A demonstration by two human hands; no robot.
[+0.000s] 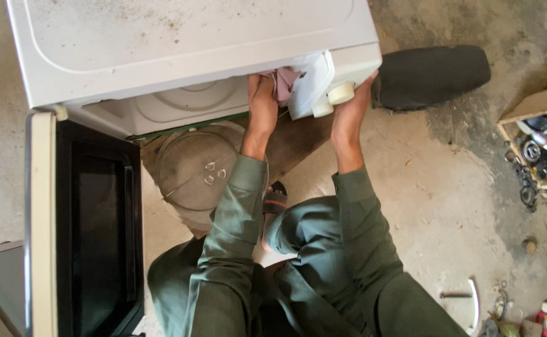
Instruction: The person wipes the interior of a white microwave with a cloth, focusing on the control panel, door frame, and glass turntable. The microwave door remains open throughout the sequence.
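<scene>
Your left hand (262, 106) reaches into the open front of the white microwave oven (180, 50) at the top centre of the frame, its grip closed on a pinkish cloth (284, 82) just inside the cavity. Your right hand (350, 112) cups the loosened white control panel (314, 87) with its two round knobs, fingers wrapped on its lower edge. The black glass door (95, 224) hangs open at lower left. A clear glass turntable (198, 165) lies below. The floor (435, 187) is rough, stained concrete.
</scene>
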